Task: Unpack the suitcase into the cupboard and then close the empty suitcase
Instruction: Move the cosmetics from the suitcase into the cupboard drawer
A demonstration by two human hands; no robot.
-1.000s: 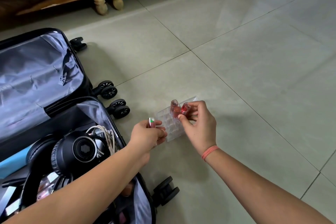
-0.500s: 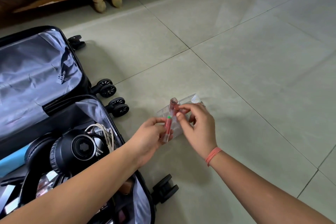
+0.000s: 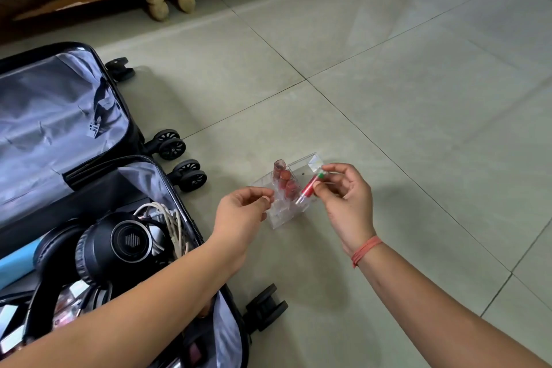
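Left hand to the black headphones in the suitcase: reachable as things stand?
Probably yes: the headphones lie uncovered on top in the open suitcase, close by; the left hand only has to leave the clear organizer.

Left hand [image 3: 242,213] fingers pinched; right hand [image 3: 348,203] fingers curled, pinching.

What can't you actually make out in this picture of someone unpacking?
Head view only:
Suitcase contents under the headphones: covered by the left forearm, cut off by the left and bottom edges.
Print on the red tube that the right hand pinches: too small.
Whether the left hand grips the clear organizer: its see-through edge blurs.
The cupboard: outside the frame.
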